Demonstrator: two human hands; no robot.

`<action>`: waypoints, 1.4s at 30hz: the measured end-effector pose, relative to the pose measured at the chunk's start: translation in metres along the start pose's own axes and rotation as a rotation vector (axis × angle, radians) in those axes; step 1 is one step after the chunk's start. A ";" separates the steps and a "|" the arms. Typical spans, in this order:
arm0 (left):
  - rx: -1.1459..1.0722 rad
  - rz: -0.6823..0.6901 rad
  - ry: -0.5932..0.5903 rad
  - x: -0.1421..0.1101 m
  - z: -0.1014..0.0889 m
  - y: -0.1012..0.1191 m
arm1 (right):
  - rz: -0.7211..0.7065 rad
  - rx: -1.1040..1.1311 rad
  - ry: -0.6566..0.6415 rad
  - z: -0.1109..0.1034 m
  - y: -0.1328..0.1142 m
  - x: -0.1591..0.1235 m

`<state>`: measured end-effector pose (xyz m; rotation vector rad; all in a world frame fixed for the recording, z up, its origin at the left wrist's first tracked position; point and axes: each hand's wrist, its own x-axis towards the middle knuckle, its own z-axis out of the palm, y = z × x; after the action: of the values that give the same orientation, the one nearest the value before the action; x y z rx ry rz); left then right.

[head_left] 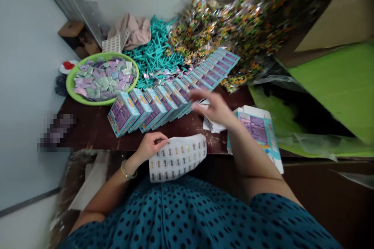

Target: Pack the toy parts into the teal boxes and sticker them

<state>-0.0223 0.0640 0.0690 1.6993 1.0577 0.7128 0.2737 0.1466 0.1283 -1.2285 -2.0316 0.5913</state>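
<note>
Between the thumb and fingers of my left hand [151,147] is the upper edge of a white sticker sheet [178,159], printed with rows of small round labels. The sheet hangs over the table's front edge, near my body. My right hand [212,106] is raised over the right part of a slanting row of teal and purple boxes [166,103]. Its fingers are blurred, and I cannot make out whether anything sits at their tips. White papers [214,125] lie beneath that hand. A flattened teal and purple carton [257,128] lies under my right forearm.
A green basin [69,81] of small pastel packets stands at the left. Behind the boxes lies a heap of turquoise sticks [154,56]. Bags of orange and green pieces [222,27] pile up at the back right. Green sheeting [336,89] covers the far right.
</note>
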 end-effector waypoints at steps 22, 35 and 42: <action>-0.328 -0.090 0.185 -0.009 0.020 0.005 | 0.139 0.316 0.123 0.092 -0.048 -0.109; -0.400 -0.231 0.188 -0.011 0.023 0.008 | 0.190 0.365 0.191 0.110 -0.048 -0.123; -0.252 -0.109 0.224 -0.007 0.022 0.011 | 0.152 0.360 0.258 0.103 -0.042 -0.116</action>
<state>-0.0036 0.0466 0.0715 1.3594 1.1523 0.9392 0.2099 0.0208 0.0516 -1.1771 -1.5482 0.7881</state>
